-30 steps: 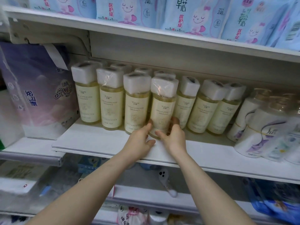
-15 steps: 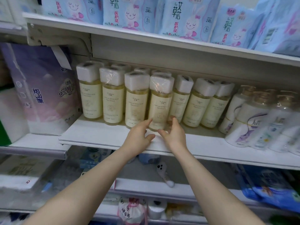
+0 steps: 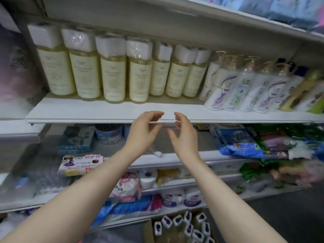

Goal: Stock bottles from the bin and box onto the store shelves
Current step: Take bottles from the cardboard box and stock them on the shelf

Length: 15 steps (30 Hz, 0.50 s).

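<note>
- Up and far left of the left hand, a purple pack fills the bay beside the shelf.
- Above both hands, seven yellow bottles with white caps stand upright along the shelf. Four stand forward and three sit further back.
- The left hand hangs in front of the shelf lip. It is empty, with fingers loosely curled and the palm turned toward the other hand.
- The right hand is just beside it, with a small gap between them. It is likewise empty and loosely curled. Neither hand touches a bottle; the nearest one stands just above the left hand.
- Up and right of the right hand, white pump bottles crowd the rest of the shelf, touching one another.
- Well below the hands, near the floor, a box shows rows of wrapped bottle tops. No bin is clearly in view.
- Progress, as a judgement: the yellow row looks filled and faced forward. The task seems partway done, with the box stock not yet shelved.
- Room to move: a bare strip of shelf runs in front of the bottles, directly above the hands. The upper shelf sits close over the caps, so bottles would likely have to go in low and level. The packed rows leave little room to either side.
</note>
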Available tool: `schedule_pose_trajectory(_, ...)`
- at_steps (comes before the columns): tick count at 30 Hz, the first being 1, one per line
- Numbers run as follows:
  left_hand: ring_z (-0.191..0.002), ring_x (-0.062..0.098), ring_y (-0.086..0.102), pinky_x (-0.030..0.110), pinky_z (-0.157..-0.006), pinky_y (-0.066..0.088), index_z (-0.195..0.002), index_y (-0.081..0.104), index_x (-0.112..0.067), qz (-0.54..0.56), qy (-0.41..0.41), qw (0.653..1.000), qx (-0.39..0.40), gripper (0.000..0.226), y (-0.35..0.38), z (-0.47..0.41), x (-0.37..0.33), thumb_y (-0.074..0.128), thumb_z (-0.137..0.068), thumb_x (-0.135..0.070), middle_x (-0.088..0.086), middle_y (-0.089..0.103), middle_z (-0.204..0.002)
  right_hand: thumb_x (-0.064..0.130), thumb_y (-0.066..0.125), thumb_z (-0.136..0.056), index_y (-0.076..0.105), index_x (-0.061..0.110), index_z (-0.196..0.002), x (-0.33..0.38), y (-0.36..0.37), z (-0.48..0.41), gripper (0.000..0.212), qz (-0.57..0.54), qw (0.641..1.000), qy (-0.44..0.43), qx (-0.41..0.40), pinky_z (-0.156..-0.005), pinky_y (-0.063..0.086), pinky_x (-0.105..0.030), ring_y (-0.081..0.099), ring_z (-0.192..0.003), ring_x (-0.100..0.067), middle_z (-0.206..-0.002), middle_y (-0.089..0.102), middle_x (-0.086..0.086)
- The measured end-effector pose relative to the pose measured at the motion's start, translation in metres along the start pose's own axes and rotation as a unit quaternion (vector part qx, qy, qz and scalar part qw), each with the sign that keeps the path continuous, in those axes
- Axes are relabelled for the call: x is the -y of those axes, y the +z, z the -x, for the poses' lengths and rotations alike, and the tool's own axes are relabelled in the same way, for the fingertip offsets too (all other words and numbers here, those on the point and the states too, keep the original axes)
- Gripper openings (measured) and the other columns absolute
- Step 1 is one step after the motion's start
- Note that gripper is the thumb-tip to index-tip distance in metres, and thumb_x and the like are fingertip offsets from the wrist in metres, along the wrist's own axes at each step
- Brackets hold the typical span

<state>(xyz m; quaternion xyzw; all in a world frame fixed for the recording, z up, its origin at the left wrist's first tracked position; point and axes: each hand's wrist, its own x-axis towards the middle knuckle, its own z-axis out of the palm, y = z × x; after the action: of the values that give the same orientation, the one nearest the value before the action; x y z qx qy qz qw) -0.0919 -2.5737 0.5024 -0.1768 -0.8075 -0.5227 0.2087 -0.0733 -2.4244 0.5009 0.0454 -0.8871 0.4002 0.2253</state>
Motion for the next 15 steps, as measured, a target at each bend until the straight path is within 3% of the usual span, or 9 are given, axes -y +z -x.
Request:
schedule_pose_trajectory(6,-0.106,0.006,0.061,0.017,-0.093,0.050,-0.122,0.064,-0.017,-0.016,0.010,0.998,0.056,0.035,0.040,0.029,-0.003,0.066,-0.089,-0.007,-0.002,0.065,-0.117,0.009,0.066,-0.090,0.051,0.013,-0.138,-0.038,-0.024,0.037,0.050,0.025,1.000,-0.004,-0.006,-0.103,0.047,-0.040,0.055,-0.121,-0.019,-0.134,0.057,-0.004)
schedule_pose_trajectory(12,-0.103,0.006,0.061,0.007,-0.088,0.046,-0.120,0.065,-0.016,-0.041,-0.009,0.995,0.091,0.034,0.094,0.048,-0.006,0.066,-0.088,-0.005,0.000,0.065,-0.115,0.010,0.067,-0.090,0.055,0.016,-0.131,-0.095,-0.053,0.055,0.043,0.032,0.999,0.020,0.013,-0.098,0.048,-0.035,0.056,-0.114,-0.014,-0.129,0.058,-0.001)
schedule_pose_trajectory(15,-0.103,0.008,0.063,0.013,-0.089,0.049,-0.120,0.065,-0.015,-0.047,-0.018,0.995,0.087,0.033,0.123,0.052,-0.012,0.067,-0.088,-0.006,0.001,0.066,-0.114,0.010,0.065,-0.092,0.055,0.018,-0.131,-0.127,-0.068,0.060,0.042,0.023,0.998,0.039,0.039,-0.097,0.050,-0.037,0.057,-0.113,-0.014,-0.130,0.056,0.001)
